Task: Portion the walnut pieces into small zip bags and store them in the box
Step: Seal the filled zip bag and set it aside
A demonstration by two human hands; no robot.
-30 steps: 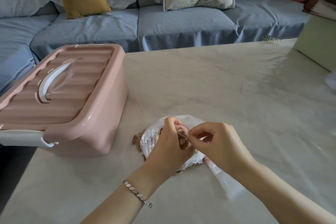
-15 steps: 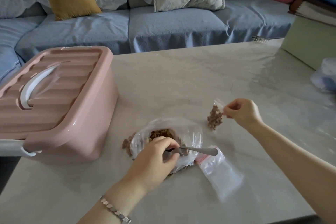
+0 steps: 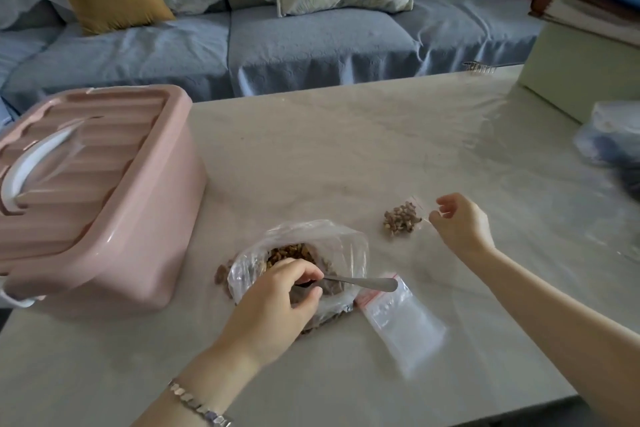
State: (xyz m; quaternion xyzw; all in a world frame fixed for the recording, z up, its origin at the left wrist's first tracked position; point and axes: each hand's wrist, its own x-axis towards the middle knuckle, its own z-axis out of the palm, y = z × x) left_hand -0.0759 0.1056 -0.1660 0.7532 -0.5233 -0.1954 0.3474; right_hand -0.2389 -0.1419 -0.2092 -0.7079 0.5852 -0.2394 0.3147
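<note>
Left hand (image 3: pixel 273 302) grips spoon (image 3: pixel 360 282); right hand (image 3: pixel 462 224) at filled zip bag (image 3: pixel 401 218), mid-right — hold unclear — seems light, floppy: pinch its zip edge

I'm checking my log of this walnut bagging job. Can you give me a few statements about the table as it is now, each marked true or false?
1. The pink box has its lid on. True.
2. The left hand holds a spoon at the big walnut bag. True.
3. The filled small bag is inside the box. False: it lies on the table, close to the right hand.
4. The empty zip bag is held up in the air. False: it lies flat on the table, untouched.
</note>
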